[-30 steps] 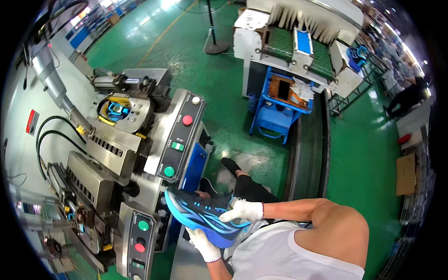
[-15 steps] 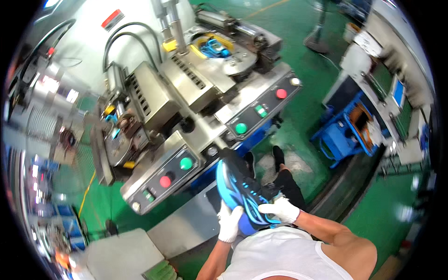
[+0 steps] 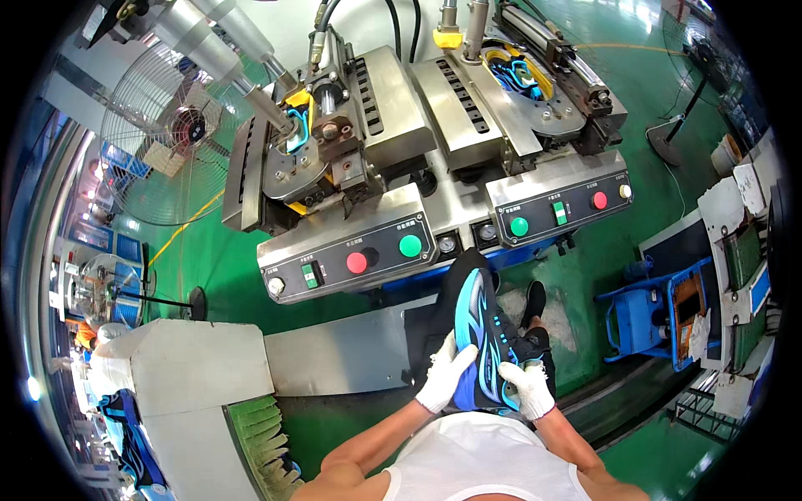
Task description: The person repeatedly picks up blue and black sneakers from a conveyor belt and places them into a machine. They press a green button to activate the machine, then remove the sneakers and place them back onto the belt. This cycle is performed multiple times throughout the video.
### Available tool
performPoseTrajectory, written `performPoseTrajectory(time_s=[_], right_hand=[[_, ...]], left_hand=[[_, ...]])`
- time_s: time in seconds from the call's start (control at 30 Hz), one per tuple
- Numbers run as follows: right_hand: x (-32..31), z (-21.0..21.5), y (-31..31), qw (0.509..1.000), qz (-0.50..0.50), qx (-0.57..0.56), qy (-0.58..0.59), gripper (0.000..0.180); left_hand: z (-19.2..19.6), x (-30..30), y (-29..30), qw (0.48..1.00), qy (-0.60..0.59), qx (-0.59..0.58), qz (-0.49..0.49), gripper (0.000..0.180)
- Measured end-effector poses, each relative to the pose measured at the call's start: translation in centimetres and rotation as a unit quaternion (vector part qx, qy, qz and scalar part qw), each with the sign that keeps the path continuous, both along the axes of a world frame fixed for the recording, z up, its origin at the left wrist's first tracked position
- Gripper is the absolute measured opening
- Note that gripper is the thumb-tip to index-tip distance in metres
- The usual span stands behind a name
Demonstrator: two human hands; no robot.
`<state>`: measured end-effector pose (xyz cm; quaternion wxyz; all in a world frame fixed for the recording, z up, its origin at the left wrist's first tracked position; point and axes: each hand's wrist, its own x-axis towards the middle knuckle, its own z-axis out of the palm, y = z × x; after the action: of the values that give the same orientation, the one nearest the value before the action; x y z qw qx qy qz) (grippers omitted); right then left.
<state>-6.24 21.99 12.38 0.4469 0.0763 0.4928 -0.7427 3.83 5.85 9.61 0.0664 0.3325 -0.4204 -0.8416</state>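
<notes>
A black and blue sneaker (image 3: pixel 473 321) is held in front of my body, its toe pointing away from me. My left hand (image 3: pixel 445 374), in a white knit glove, grips it on the left near the heel, thumb lying along its side. My right hand (image 3: pixel 530 390), gloved likewise, holds the heel end from the right, near the opening. The fingertips under the shoe are hidden.
Ahead stands a two-station metal press (image 3: pixel 393 200) with coloured buttons; blue shoe parts (image 3: pixel 515 77) sit in its right station. A grey bench (image 3: pixel 196 363) with green bristles (image 3: pixel 261 442) is at left. A blue cart (image 3: pixel 635 321) and fans (image 3: pixel 185 125) stand around.
The view has swung left, so the press now appears farther up and right. Both hands still hold the sneaker, which points more straight ahead; my right hand now sits nearer the heel.
</notes>
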Motion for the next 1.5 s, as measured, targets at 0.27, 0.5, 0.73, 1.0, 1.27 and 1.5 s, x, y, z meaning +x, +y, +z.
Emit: performPoseTrajectory(time_s=[0.27,0.5,0.73,1.0,1.27,1.5], right_hand=[[0.1,-2.1,0.6,0.994,0.037,0.096,-0.04,0.049],[0.2,-2.9,0.3,0.994,0.034,0.1,-0.017,0.045],[0.0,-1.5,-0.3,0.995,0.036,0.082,-0.037,0.043],[0.2,-1.8,0.1,0.995,0.019,0.099,-0.023,0.051],[-1.1,2.6,-1.5,0.994,-0.053,0.034,0.085,0.037],[-5.7,3.1,-0.1,0.994,-0.032,-0.051,0.092,0.029]], left_hand=[[2.2,0.1,-0.1,0.993,-0.095,-0.061,-0.029,0.068],[-2.1,1.1,0.9,0.986,-0.14,-0.091,-0.004,0.072],[-2.3,1.2,0.7,0.988,-0.125,-0.094,-0.007,0.079],[-1.2,1.0,0.3,0.979,-0.151,-0.131,-0.049,0.081],[4.2,1.9,-4.2,0.986,0.034,-0.135,-0.094,0.062],[14.4,0.9,-18.6,0.796,-0.003,-0.593,0.117,0.031]])
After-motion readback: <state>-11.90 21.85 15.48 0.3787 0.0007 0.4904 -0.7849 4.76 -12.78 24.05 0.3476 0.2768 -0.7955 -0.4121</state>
